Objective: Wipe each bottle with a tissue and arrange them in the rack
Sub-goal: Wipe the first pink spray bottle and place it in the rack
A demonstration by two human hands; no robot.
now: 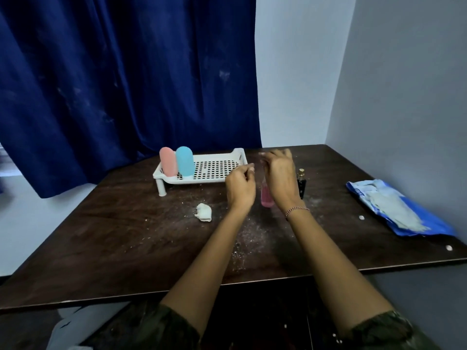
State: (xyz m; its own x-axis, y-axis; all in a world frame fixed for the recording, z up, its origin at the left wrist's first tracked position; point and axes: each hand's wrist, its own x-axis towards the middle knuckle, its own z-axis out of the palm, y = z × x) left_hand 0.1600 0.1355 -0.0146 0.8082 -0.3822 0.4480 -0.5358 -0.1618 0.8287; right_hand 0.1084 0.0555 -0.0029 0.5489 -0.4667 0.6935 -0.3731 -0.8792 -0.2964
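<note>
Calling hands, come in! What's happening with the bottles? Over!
Left hand, right hand: loose, holding nothing. Pink liquid bottle stands between them, unracked. Rack holds peach bottle, blue bottle. Crumpled tissue lies aside; path clear.

Pink bottle, blue bottle upright at white rack's left end; clear pink-liquid bottle, dark bottle stand before me on tabletop, crumpled tissue to their left.
</note>
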